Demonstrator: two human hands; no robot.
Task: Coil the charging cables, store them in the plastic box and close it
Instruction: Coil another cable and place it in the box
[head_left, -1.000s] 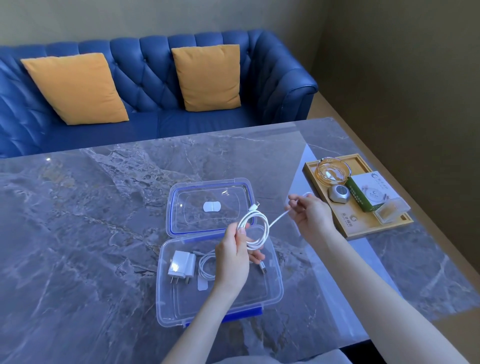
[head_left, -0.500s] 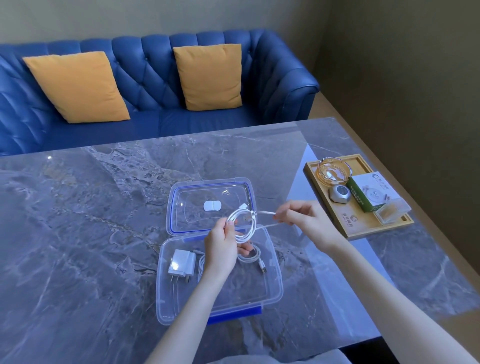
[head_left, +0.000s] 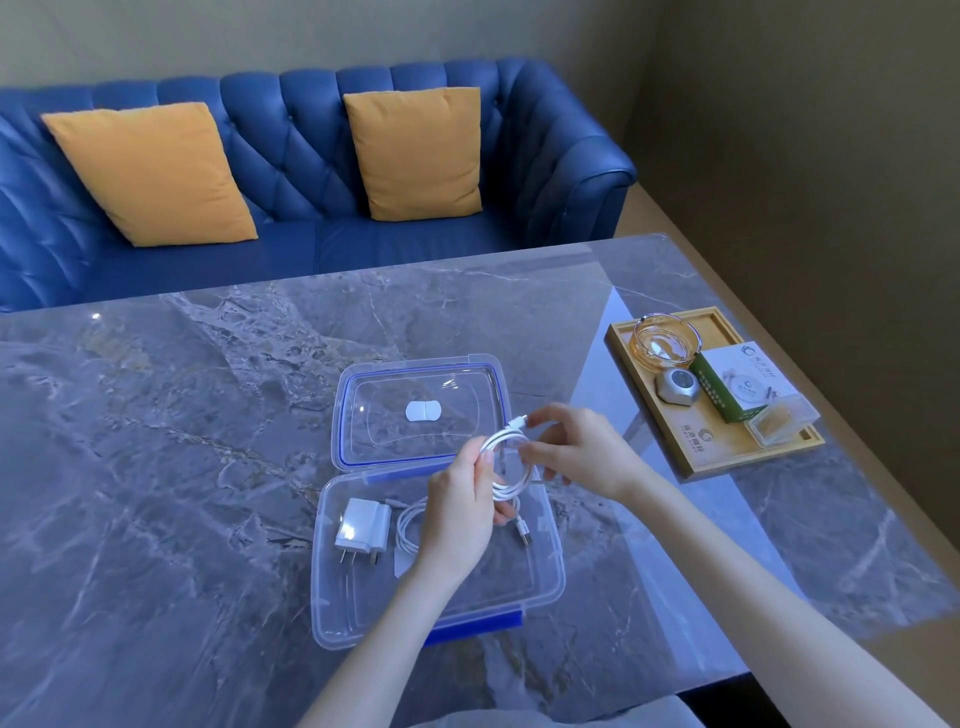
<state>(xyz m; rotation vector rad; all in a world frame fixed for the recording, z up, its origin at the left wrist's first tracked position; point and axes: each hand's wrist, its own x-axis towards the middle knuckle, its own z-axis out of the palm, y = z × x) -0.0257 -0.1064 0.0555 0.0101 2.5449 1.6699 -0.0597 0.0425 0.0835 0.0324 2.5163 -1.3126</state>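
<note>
A clear plastic box (head_left: 553, 571) with blue trim sits open on the table, its lid (head_left: 363, 395) lying flat behind it. Inside lie a white charger plug (head_left: 363, 525) and a coiled white cable (head_left: 408, 530). Above the box my left hand (head_left: 460, 506) grips a second white cable (head_left: 511, 480) wound into a coil. My right hand (head_left: 576, 449) pinches that cable's free end beside the coil, with the connector sticking out past its fingertips.
A wooden tray (head_left: 696, 467) at the right holds a glass ashtray (head_left: 665, 340), a small grey device, a green-and-white carton (head_left: 743, 384) and a clear box. A blue sofa (head_left: 545, 171) with two orange cushions stands behind the marble table (head_left: 182, 441).
My right hand has come left, from holding the cable's tail stretched out to meeting the coil. The loose tail has been wound in and the coil has tightened in my left hand.
</note>
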